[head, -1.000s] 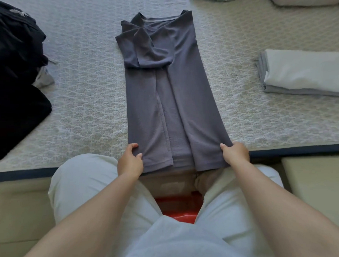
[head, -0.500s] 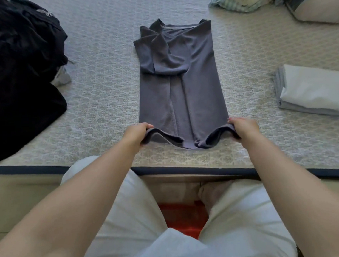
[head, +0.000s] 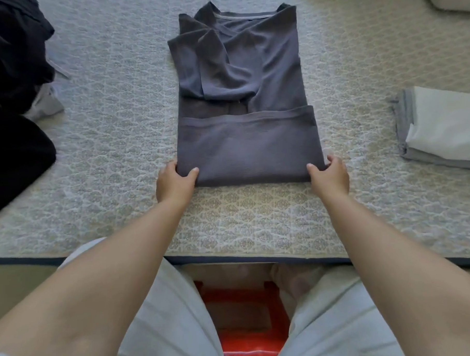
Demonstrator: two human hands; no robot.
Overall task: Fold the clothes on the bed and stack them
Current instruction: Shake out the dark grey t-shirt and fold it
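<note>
Midway through a fold, a person seated at the edge of the bed (head: 257, 225) grips a dark grey shirt (head: 241, 96) at its near crease — the left hand (head: 175, 184) pinching the left corner with thumb on top and fingers tucked beneath, the right hand (head: 329, 179) doing the same at the right corner. The shirt lies lengthwise at the centre of the patterned cover, hem edge now resting across its middle, collar at the far end. To finish cleanly, both corners probably need to travel together, edges kept square to the sides. Half a second earlier the hem hung sagging between the raised hands; since then it has been laid flat. A folded pale garment (head: 441, 128) waits well apart to the right — likely the stack.
</note>
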